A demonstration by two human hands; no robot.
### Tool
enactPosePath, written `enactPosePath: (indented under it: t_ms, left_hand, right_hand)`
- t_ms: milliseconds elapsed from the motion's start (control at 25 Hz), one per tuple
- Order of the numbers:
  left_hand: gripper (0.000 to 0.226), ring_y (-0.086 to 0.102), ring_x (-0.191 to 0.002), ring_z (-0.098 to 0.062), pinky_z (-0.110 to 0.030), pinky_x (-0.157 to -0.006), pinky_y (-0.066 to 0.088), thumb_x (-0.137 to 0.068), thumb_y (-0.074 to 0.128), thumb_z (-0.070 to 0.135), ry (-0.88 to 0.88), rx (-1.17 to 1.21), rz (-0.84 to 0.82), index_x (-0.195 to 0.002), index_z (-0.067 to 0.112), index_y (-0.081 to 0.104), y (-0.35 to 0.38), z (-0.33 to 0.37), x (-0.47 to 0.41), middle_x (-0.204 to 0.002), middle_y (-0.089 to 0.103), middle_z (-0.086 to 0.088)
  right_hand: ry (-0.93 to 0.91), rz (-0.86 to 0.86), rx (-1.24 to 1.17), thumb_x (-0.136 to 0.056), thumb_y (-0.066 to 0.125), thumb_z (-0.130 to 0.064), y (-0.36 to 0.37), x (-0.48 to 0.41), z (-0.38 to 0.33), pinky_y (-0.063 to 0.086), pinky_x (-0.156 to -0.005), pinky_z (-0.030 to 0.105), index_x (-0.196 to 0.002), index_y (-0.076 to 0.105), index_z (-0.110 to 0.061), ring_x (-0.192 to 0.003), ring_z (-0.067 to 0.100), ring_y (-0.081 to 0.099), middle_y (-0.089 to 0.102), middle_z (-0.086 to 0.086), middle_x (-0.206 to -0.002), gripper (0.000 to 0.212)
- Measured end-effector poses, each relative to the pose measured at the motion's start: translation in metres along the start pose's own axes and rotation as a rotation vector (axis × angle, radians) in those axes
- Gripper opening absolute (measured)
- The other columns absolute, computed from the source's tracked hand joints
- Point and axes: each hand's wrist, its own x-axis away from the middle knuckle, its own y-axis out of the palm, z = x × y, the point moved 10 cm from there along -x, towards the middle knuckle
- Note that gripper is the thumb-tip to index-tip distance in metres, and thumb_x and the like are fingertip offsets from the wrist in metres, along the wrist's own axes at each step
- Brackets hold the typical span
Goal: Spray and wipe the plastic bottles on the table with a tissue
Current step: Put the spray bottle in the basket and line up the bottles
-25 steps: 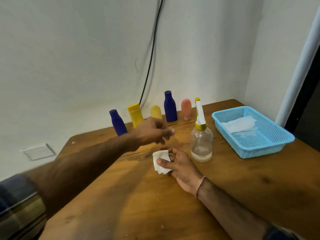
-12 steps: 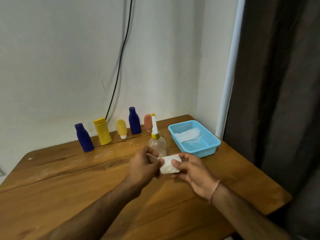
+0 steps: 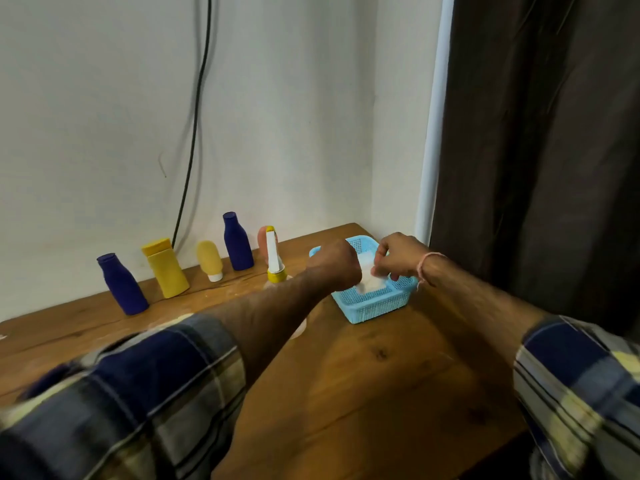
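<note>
Both my hands are over the blue basket (image 3: 372,308) at the table's back right. My right hand (image 3: 398,254) pinches a white tissue (image 3: 371,285) that lies in the basket. My left hand (image 3: 334,263) is curled beside it with its back toward me, so its fingers are hidden. Along the wall stand a dark blue bottle (image 3: 121,284), a yellow bottle (image 3: 165,268), a small yellow tube (image 3: 209,259), a second dark blue bottle (image 3: 237,242) and a pink bottle (image 3: 262,237). The spray bottle (image 3: 275,263) shows its white nozzle and yellow collar; my left forearm covers its body.
The wooden table (image 3: 363,375) ends at the right near a dark curtain (image 3: 536,150) and a white frame. A black cable (image 3: 197,116) hangs down the wall behind the bottles. The wall corner is just behind the basket.
Both hands have moved from the table's middle, where they held the tissue together, to the right and back over the blue basket. My view has turned right and pulled back.
</note>
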Motion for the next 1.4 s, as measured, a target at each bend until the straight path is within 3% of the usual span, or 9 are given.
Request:
enactPosePath:
  t_ms: [160,320,640,720,840,960,1120,1280,1400]
  left_hand:
    - [0.049,0.056,-0.083,-0.014,-0.033,-0.083,0.055,-0.087,0.075,0.038,0.067,-0.432,-0.093,-0.128,0.013,0.063,0.031,-0.001,-0.025,-0.096,0.060,0.002]
    - [0.046,0.053,-0.104,-0.019,-0.055,-0.116,0.032,-0.092,0.068,0.032,0.102,-0.540,-0.124,-0.133,0.015,0.054,0.050,0.001,-0.032,-0.108,0.060,-0.001]
    - [0.047,0.049,-0.132,-0.028,-0.062,-0.122,0.012,-0.101,0.055,0.033,0.051,-0.655,-0.290,-0.142,0.013,0.047,0.061,0.006,-0.020,-0.133,0.059,-0.009]
    - [0.046,0.054,-0.127,-0.028,-0.060,-0.121,0.023,-0.098,0.061,0.033,0.052,-0.538,-0.246,-0.138,0.012,0.052,0.049,0.009,-0.017,-0.130,0.062,-0.009]
    - [0.032,0.066,-0.107,-0.023,-0.040,-0.097,0.053,-0.090,0.065,0.019,0.185,-0.114,0.087,-0.121,0.011,0.070,0.000,0.025,0.021,-0.118,0.072,-0.008]
    - [0.038,0.065,-0.096,-0.005,-0.015,-0.065,0.048,-0.083,0.064,0.003,0.186,0.276,0.377,-0.114,0.024,0.073,-0.026,-0.012,0.111,-0.109,0.071,0.009]
    - [0.040,0.062,-0.099,-0.005,-0.021,-0.080,0.054,-0.083,0.071,0.000,-0.051,0.530,0.586,-0.107,0.030,0.061,-0.009,-0.125,0.169,-0.115,0.066,0.009]
    - [0.098,0.056,-0.125,-0.023,-0.045,-0.099,0.055,-0.079,0.085,0.016,-0.320,0.540,0.253,-0.156,0.025,0.026,0.018,-0.177,0.121,-0.156,0.043,-0.004]
    - [0.075,0.062,-0.109,-0.015,-0.040,-0.090,0.059,-0.087,0.077,0.019,-0.258,0.569,0.172,-0.150,0.026,0.038,0.004,-0.167,0.096,-0.144,0.055,-0.003]
  right_hand:
    - [-0.049,-0.067,0.273,-0.078,0.079,-0.017,0.032,-0.022,0.000,0.056,-0.075,0.029,-0.099,0.072,-0.012,-0.085,0.019,0.064,0.071,0.005,-0.103,0.022]
    - [-0.086,-0.103,0.405,-0.082,0.077,-0.020,0.052,-0.031,0.003,0.057,-0.085,0.033,-0.112,0.069,-0.011,-0.090,0.022,0.062,0.070,0.007,-0.105,0.032]
    - [-0.136,-0.175,0.509,-0.095,0.063,-0.021,0.060,-0.025,-0.006,0.042,-0.076,0.025,-0.139,0.052,-0.011,-0.091,0.020,0.053,0.061,0.011,-0.133,0.046]
    - [-0.125,-0.213,0.520,-0.089,0.072,-0.022,0.054,-0.021,-0.007,0.045,-0.077,0.026,-0.133,0.059,-0.011,-0.092,0.020,0.055,0.064,0.011,-0.126,0.047]
    - [-0.179,-0.143,0.428,-0.085,0.076,-0.019,0.029,-0.011,-0.031,0.047,-0.078,0.026,-0.122,0.066,-0.012,-0.091,0.019,0.059,0.068,0.009,-0.122,0.040]
    - [-0.282,-0.111,-0.003,-0.078,0.083,-0.026,0.027,0.007,-0.067,0.049,-0.068,0.021,-0.129,0.060,-0.020,-0.086,0.012,0.063,0.064,-0.002,-0.127,0.056]
    - [-0.328,-0.234,-0.304,-0.072,0.081,-0.055,0.089,0.039,-0.117,0.056,-0.063,0.025,-0.139,0.043,-0.028,-0.094,0.015,0.066,0.051,-0.009,-0.131,0.082]
    - [-0.315,0.006,-0.381,-0.075,0.078,-0.056,0.112,0.027,-0.133,0.056,-0.091,0.038,-0.123,0.058,-0.029,-0.109,0.017,0.063,0.066,-0.006,-0.119,0.058]
    - [-0.298,0.066,-0.420,-0.079,0.077,-0.051,0.103,0.023,-0.130,0.056,-0.089,0.034,-0.117,0.068,-0.025,-0.102,0.014,0.067,0.073,-0.005,-0.112,0.047]
